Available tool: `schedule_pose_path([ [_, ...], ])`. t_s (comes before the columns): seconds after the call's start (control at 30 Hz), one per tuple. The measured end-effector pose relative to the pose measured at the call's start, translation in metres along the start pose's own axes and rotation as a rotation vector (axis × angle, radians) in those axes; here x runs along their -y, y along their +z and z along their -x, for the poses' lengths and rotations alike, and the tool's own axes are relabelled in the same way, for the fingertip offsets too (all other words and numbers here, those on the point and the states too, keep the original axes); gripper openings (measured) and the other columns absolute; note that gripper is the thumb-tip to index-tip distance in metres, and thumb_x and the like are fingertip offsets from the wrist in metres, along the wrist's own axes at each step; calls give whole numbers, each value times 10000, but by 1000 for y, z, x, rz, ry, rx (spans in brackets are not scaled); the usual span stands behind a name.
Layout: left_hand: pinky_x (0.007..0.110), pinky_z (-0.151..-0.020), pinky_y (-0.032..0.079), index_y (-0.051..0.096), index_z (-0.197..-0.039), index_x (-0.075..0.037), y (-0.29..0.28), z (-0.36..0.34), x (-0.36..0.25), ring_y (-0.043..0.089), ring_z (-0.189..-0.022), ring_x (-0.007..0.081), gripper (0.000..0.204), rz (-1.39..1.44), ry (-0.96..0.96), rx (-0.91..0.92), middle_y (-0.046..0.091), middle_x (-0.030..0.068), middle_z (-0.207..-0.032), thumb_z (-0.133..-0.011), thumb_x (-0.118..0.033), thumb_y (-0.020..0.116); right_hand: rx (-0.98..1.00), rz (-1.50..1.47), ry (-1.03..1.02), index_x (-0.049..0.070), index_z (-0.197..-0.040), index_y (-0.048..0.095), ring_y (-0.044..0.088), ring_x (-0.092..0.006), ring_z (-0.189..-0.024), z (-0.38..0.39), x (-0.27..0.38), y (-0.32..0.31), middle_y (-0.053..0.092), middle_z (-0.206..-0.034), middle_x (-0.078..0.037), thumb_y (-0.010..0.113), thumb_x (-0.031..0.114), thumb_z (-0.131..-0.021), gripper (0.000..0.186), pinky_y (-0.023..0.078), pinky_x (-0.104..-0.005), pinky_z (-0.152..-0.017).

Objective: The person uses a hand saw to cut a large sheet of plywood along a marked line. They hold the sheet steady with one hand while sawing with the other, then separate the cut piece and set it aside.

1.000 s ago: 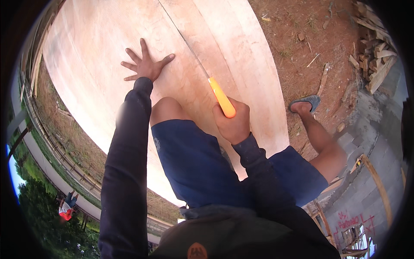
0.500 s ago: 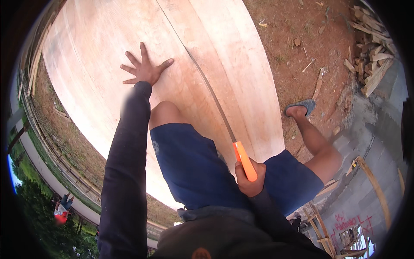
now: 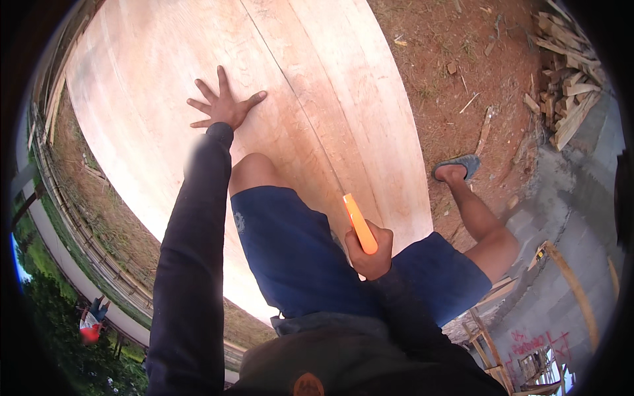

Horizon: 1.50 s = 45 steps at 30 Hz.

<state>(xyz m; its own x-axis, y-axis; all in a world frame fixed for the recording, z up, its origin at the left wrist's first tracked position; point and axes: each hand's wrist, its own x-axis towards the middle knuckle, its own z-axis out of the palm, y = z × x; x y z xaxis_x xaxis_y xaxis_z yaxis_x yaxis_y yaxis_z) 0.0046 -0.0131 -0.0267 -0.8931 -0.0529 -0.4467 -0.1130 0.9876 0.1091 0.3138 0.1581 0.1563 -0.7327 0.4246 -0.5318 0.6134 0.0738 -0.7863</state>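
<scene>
A large pale plywood sheet [image 3: 165, 72] lies under me, with a thin dark line running along it from the far edge toward my right hand. My left hand [image 3: 226, 109] presses flat on the sheet, fingers spread, just left of that line. Closed around the orange handle of a handsaw [image 3: 360, 226] is my right hand [image 3: 374, 254], close to my thighs. The handle sits at the near end of the line. Most of the saw's blade cannot be made out; it appears edge-on or down in the cut. My left knee rests on the sheet.
Red-brown soil with wood scraps borders the sheet on the right, where my sandalled foot [image 3: 457, 167] stands. A pile of split wood [image 3: 569, 86] lies at the far right, near a grey block wall [image 3: 528, 300]. Bamboo poles [image 3: 86, 228] run along the left; a person [image 3: 92, 323] is beyond.
My right hand and the saw handle have moved forward and slightly left along the line. The blade, visible as a dark band before, now hardly shows. My left hand stays in place.
</scene>
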Motion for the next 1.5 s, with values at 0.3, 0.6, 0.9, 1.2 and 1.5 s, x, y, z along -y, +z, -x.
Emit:
schedule_pose_path([
  [0.3,885,-980,35,7,-1602,-364,4,-1,-15,-182,-1448,576,1362,-7,24,9,-161,213,-1647,-555,-894,698,-69,60,-47,-56,-714,603,580,-383,-537,-180,35,68,615,-635,-241,661,164,-814,249,467,-436,-568],
  [0.6,886,-979,32,4,-1600,-375,3,-3,3,-174,-1448,579,1356,-18,0,-3,-166,214,-1645,-557,-890,702,10,-12,-41,-44,-827,666,659,-248,-545,-11,-3,7,618,-615,-164,690,45,-821,93,500,-321,-546],
  [0.9,885,-979,29,17,-1601,-375,6,-1,-12,-175,-1448,580,1357,-17,38,-25,-153,218,-1647,-552,-886,710,-87,51,-135,-45,-706,596,570,-390,-527,-165,12,67,598,-615,-232,663,155,-814,236,459,-424,-541],
  [1.2,890,-967,4,21,-1605,-353,1,-2,2,-210,-1440,574,1372,21,9,7,-164,222,-1643,-549,-878,722,-23,27,-108,-43,-757,614,542,-138,-500,-31,0,18,557,-571,-112,660,34,-829,115,451,-312,-521],
  [1.5,892,-960,22,18,-1602,-363,5,3,-7,-180,-1449,576,1345,5,4,19,-168,217,-1643,-573,-851,733,-49,105,-82,-40,-715,605,528,-284,-477,-124,22,50,556,-565,-187,676,146,-821,225,435,-386,-526],
])
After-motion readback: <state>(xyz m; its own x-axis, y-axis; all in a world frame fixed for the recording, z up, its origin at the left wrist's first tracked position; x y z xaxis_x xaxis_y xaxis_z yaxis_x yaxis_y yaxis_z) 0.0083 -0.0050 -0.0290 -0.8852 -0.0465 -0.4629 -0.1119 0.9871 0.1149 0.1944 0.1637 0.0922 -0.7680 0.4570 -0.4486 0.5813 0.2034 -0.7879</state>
